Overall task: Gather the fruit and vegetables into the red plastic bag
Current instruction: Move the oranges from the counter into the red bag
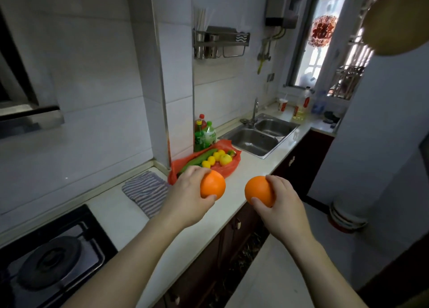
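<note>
1. Hands are working above the counter (130,217) edge: the left hand (185,196) is curling its fingers and thumb round the left orange (212,184), and the right hand (285,205) is gripping the right orange (260,190) the same way, thumb underneath.
2. Both oranges are being held in the air, apart from each other, near the bag (228,168) but not yet in it.
3. Beside the left wrist, a striped cloth (146,191) is lying on the counter, between the stove (51,256) and the bag.
4. Beyond the oranges, the bag is lying open by the wall corner, carrying a cucumber (197,161), small yellow fruits (211,160) and a paler apple (225,159). The plastic is looking more spread beneath them than drawn up round them.
5. Judging by this, the gathering is nearing its end: most produce is already resting on the bag, the two oranges are remaining, and no other loose produce is showing on the counter. The bag's edges are probably needing pulling up afterwards.
6. Farther back, bottles (204,133) are standing behind the bag, with the sink (255,140) lying beyond.
</note>
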Tool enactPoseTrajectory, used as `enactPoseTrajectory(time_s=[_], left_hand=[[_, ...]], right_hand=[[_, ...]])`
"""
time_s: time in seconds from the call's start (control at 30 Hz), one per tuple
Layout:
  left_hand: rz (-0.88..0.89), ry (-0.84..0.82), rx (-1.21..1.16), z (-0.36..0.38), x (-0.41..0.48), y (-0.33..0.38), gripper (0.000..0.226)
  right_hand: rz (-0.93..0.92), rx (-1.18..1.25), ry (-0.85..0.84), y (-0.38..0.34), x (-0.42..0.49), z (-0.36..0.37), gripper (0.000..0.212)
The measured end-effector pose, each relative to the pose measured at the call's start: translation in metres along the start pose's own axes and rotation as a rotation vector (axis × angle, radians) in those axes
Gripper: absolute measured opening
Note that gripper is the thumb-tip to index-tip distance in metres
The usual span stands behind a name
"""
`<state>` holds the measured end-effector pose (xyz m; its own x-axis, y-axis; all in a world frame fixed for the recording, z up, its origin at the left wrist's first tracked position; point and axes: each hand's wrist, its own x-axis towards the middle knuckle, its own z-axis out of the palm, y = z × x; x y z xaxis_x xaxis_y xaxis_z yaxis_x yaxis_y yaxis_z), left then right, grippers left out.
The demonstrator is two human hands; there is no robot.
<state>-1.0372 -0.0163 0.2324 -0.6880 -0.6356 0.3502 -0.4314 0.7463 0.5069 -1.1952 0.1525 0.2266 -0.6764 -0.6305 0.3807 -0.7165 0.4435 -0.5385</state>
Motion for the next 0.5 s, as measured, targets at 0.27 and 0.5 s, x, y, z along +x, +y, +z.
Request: enactPoseTrajectory(time_s=[0.27,0.5], left_hand=[[-0.069,0.012,-0.003,0.049,0.057,0.022,0.066],[-0.112,0.028,-0.019,0.079,0.113,0.008,0.066]], right_hand=[[-0.054,0.015,-0.050,0.054,0.073,-0.008,0.067],[-0.096,-0.022,-0.102,0.077,0.134,0.020,0.068]])
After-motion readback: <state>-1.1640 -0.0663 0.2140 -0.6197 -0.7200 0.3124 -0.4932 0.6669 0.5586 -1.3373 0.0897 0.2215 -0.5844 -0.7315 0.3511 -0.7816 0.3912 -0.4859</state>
